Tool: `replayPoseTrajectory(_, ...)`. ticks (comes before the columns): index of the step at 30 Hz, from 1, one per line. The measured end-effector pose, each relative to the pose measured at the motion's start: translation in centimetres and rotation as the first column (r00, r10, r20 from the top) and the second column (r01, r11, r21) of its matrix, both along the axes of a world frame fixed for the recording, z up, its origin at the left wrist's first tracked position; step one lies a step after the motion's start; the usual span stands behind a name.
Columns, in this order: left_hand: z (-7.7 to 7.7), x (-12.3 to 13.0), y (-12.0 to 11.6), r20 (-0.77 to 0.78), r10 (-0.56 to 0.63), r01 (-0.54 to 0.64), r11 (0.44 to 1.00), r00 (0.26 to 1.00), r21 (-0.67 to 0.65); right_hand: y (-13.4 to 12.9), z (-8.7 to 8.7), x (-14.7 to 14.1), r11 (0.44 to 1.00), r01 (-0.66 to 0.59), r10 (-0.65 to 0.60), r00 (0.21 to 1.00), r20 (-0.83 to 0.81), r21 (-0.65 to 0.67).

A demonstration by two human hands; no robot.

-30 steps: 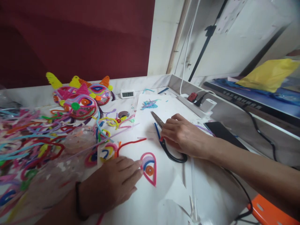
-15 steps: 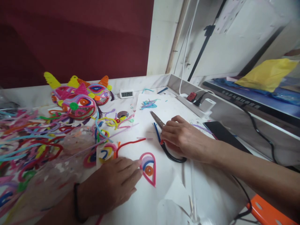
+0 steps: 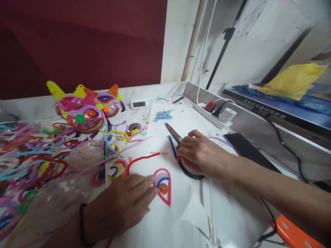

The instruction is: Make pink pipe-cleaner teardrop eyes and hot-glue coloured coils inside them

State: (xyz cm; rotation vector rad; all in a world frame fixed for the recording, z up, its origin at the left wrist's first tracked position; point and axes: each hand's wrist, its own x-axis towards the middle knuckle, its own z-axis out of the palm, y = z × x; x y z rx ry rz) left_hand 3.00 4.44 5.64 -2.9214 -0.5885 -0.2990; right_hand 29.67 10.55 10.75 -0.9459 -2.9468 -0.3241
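My right hand (image 3: 199, 151) is closed round a pair of scissors (image 3: 172, 132), which point away to the upper left, low over the white paper. Part of a black handle loop shows below the fingers. A blue pipe cleaner piece (image 3: 171, 144) lies along the left of the scissors. My left hand (image 3: 122, 203) rests with its fingers stretched out. Its fingertips touch the left edge of a teardrop-shaped eye (image 3: 170, 196) made of pink, lilac and blue pipe cleaner with an orange centre. Just beyond that hand, a red pipe cleaner (image 3: 144, 157) lies bent.
Loose coloured pipe cleaners (image 3: 33, 155) and clear plastic bags cover the left side. Decorated animal-face crafts (image 3: 89, 119) stand behind them, beside a small digital clock (image 3: 138, 104). On the right are a power strip (image 3: 214, 115) and a black phone (image 3: 248, 151).
The whole view has shifted very slightly to the left. Both hands, the scissors and the eye keep their places relative to one another.
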Motion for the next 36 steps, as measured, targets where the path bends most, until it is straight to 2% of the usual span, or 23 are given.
replayPoseTrajectory(7, -0.4, -0.3, 0.3, 0.179, -0.025, 0.017, 0.999, 0.984, 0.049, 2.7, -0.4, -0.5, 0.997, 0.081, -0.080, 0.997, -0.004, 0.021)
replayPoseTrajectory(10, -0.5, -0.4, 0.4, 0.243, 0.018, -0.028, 0.999, 0.970, 0.038, 3.1, -0.2, -0.2, 0.993, 0.115, -0.115, 0.993, -0.034, 0.010)
replayPoseTrajectory(13, -0.3, -0.4, 0.3, 0.280, 0.059, -0.061, 0.998, 0.958, -0.002, 2.0, 0.3, 1.4, 0.986, 0.165, -0.164, 0.981, -0.102, 0.003)
replayPoseTrajectory(16, -0.1, -0.4, 0.4, 0.293, 0.071, -0.071, 0.997, 0.954, -0.011, -0.2, 0.4, 4.3, 0.972, 0.237, -0.234, 0.957, -0.174, -0.006)
replayPoseTrajectory(20, -0.2, -0.8, 0.5, 0.274, 0.094, -0.093, 0.996, 0.957, -0.020, -3.8, -0.9, 8.2, 0.952, 0.302, -0.307, 0.921, -0.239, -0.060)
replayPoseTrajectory(23, -0.8, -1.3, 0.6, 0.267, 0.094, -0.091, 0.996, 0.959, -0.023, -6.0, -2.1, 9.9, 0.929, 0.348, -0.368, 0.903, -0.220, -0.125)
replayPoseTrajectory(26, -1.4, -1.7, 0.9, 0.275, 0.113, -0.101, 0.993, 0.955, -0.056, -6.9, -3.1, 10.4, 0.889, 0.429, -0.452, 0.876, -0.167, -0.160)
replayPoseTrajectory(30, -1.8, -1.7, 1.0, 0.275, 0.156, -0.130, 0.985, 0.949, -0.110, -6.8, -4.0, 9.9, 0.820, 0.549, -0.568, 0.815, -0.115, -0.161)
replayPoseTrajectory(33, -1.6, -1.4, 0.9, 0.279, 0.176, -0.138, 0.979, 0.944, -0.150, -6.3, -4.6, 9.3, 0.810, 0.569, -0.585, 0.800, -0.130, -0.140)
replayPoseTrajectory(36, -1.4, -1.1, 0.8, 0.299, 0.196, -0.153, 0.975, 0.934, -0.161, -5.9, -4.9, 8.7, 0.824, 0.547, -0.566, 0.809, -0.159, -0.151)
